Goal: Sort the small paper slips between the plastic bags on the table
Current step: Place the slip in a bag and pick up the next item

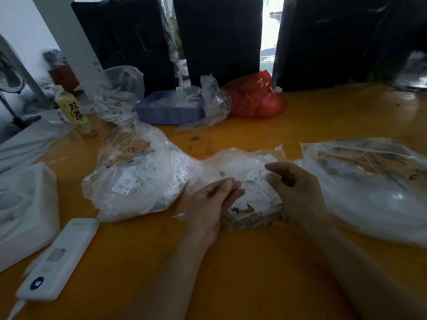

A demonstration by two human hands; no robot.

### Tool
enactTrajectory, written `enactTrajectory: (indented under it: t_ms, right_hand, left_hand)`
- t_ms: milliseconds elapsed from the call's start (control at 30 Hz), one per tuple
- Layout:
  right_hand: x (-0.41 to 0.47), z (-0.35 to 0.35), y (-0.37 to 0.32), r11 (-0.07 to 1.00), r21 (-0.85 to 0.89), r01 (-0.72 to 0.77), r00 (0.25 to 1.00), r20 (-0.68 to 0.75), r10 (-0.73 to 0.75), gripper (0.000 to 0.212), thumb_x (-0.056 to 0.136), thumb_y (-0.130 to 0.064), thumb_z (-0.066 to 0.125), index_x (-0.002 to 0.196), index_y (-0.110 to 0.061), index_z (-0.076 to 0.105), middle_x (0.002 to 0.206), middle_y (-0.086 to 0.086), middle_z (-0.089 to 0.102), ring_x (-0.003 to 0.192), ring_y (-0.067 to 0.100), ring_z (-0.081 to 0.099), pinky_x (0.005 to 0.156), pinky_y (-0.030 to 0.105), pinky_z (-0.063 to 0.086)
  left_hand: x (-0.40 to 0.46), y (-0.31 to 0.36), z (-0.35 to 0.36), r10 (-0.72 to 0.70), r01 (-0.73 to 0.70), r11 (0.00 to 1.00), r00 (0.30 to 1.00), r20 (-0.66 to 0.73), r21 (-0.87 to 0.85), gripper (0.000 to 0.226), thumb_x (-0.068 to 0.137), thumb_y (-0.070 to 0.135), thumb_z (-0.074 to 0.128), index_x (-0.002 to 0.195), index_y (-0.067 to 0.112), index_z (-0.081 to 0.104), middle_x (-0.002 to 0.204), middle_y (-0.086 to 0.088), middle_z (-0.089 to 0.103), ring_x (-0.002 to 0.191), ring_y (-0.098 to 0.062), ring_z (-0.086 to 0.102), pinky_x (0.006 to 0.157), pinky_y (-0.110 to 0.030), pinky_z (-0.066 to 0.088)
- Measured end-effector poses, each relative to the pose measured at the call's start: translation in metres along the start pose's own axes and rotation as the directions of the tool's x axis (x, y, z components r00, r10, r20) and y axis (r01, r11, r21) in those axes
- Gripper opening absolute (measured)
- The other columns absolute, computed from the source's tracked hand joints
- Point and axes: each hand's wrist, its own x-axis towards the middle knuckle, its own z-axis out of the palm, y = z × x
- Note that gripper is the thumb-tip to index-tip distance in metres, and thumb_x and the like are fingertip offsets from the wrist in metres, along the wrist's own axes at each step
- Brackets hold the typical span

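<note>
On the glossy orange table (254, 273), three crinkled clear plastic bags lie in a row toward the near edge. The left bag (136, 176) bulges with small white paper slips (122, 184) printed in fine black text; the middle bag (245, 181) lies flatter, its mouth open over a loose heap of the same thin slips; the right bag (369, 185) is puffed and glossy, running off the table's right edge. The left hand (210, 204) rests at the middle bag's left side, fingers straight and pressed together, tips on the plastic. The right hand (293, 188) curls over the heap, its thumb and fingers seeming to pinch one printed slip (257, 176), though blur hides the exact grip. Toward the far edge stand a blue ribbed plastic tray (168, 112), a crumpled red bag (256, 98) and a yellow-labelled bottle (75, 112). By the near left corner lies a smooth white rounded power bank (57, 259), beside a white foam block (25, 215).
</note>
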Motion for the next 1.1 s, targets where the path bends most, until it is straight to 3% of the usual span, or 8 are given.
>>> enactTrajectory:
  t_ms: [100,233,333,667,933,1000,1100]
  right_hand:
    - [-0.002,0.002,-0.003,0.998,-0.02,0.055,0.998,0.041,-0.054,0.027,0.096,-0.021,0.069,0.103,-0.047,0.068,0.092,-0.023,0.07,0.082,0.024,0.066,0.068,0.039,0.058]
    - [-0.005,0.004,-0.003,0.983,-0.113,0.146,0.989,0.056,-0.14,0.027,0.098,-0.019,0.067,0.105,-0.045,0.066,0.089,-0.024,0.067,0.078,0.007,0.063,0.065,0.014,0.05]
    - [-0.006,0.005,-0.004,0.968,-0.182,0.171,0.985,0.055,-0.164,0.022,0.099,-0.018,0.066,0.108,-0.038,0.066,0.088,-0.026,0.063,0.079,-0.001,0.06,0.066,0.006,0.044]
    - [-0.008,0.007,-0.006,0.92,-0.31,0.241,0.971,0.082,-0.227,0.019,0.097,-0.013,0.067,0.112,-0.025,0.072,0.09,-0.031,0.059,0.088,-0.013,0.058,0.074,0.002,0.043]
    - [-0.009,0.009,-0.005,0.903,-0.28,0.326,0.94,0.195,-0.279,0.021,0.095,-0.009,0.069,0.111,-0.021,0.076,0.099,-0.012,0.067,0.087,0.003,0.061,0.074,0.012,0.049]
    - [-0.009,0.011,-0.006,0.926,-0.235,0.294,0.947,0.2,-0.25,0.026,0.096,-0.015,0.069,0.12,-0.025,0.072,0.105,-0.014,0.065,0.086,0.003,0.062,0.074,0.013,0.05]
    - [-0.008,0.01,-0.006,0.985,-0.141,0.095,0.991,0.103,-0.081,0.028,0.094,-0.03,0.07,0.122,-0.033,0.063,0.104,-0.018,0.065,0.084,0.002,0.066,0.071,0.015,0.055]
  left_hand:
    - [-0.001,0.001,0.002,-0.027,0.027,0.999,1.0,0.005,0.02,0.035,0.08,0.019,0.078,0.11,0.001,0.077,0.109,-0.02,0.079,0.1,-0.031,0.079,0.077,-0.024,0.063]
    - [-0.003,0.001,0.004,-0.05,0.049,0.997,0.998,0.023,0.059,0.041,0.079,0.024,0.078,0.113,0.002,0.077,0.109,-0.018,0.08,0.099,-0.026,0.08,0.063,-0.02,0.06]
    - [-0.002,0.001,0.004,-0.041,0.04,0.998,0.999,0.024,0.045,0.032,0.084,0.019,0.077,0.111,0.001,0.077,0.107,-0.019,0.08,0.098,-0.028,0.08,0.074,-0.021,0.062]
    - [-0.004,0.0,0.006,-0.023,0.02,0.995,0.999,0.028,0.099,0.038,0.077,0.024,0.081,0.11,0.006,0.08,0.109,-0.015,0.081,0.1,-0.027,0.08,0.08,-0.023,0.063]
    - [-0.009,-0.002,0.002,0.119,-0.138,0.887,0.99,0.07,0.441,0.013,0.085,0.033,0.083,0.097,0.033,0.086,0.1,0.002,0.083,0.095,-0.018,0.08,0.075,-0.04,0.067]
    - [-0.011,-0.001,0.004,0.117,-0.142,0.883,0.99,0.083,0.447,0.013,0.085,0.033,0.083,0.097,0.035,0.086,0.099,0.005,0.082,0.095,-0.016,0.08,0.07,-0.037,0.067]
    - [-0.011,0.0,0.006,0.121,-0.123,0.904,0.992,0.031,0.409,0.01,0.088,0.026,0.083,0.096,0.031,0.086,0.097,0.003,0.083,0.087,-0.017,0.08,0.064,-0.033,0.066]
